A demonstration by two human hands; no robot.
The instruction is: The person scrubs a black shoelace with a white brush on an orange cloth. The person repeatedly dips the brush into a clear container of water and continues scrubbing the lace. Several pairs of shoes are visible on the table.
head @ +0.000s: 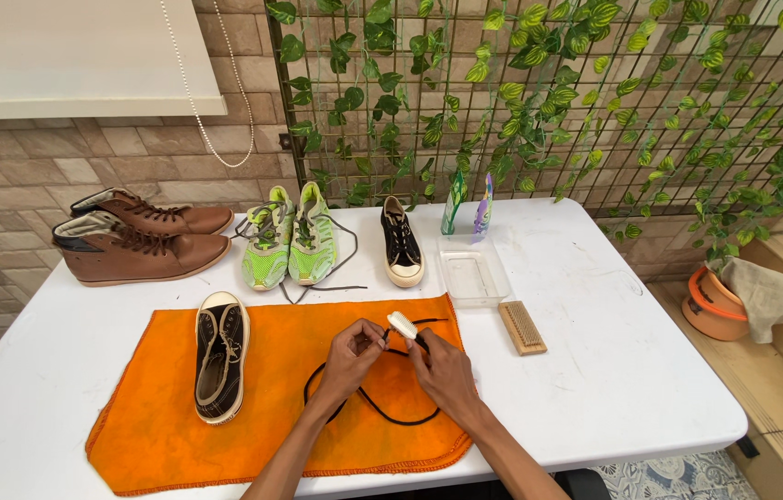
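Orange cloth (169, 407) on our white table (614, 370), brick wall (21, 176) behind.
Our left hand (352, 356) pinches the black lace (373, 403); our right hand (442, 366) grips a small white brush (402, 325).

Left hand (353, 352): it pinches the black shoelace (375, 406) over the orange cloth (169, 407).
Right hand (442, 368): it holds a small white brush (402, 325), and the brush touches the lace.
Lace: it lies in a loop on the cloth, under both hands.
Black shoe (221, 355): it lies on the cloth, left of the hands, with no lace in it.
Second black shoe (402, 243): it stands farther back on the white table (614, 370).
Green shoes (290, 237): a pair, beside the brown boots (137, 236).
Clear tray (472, 270): it sits just behind a wooden brush (522, 327).
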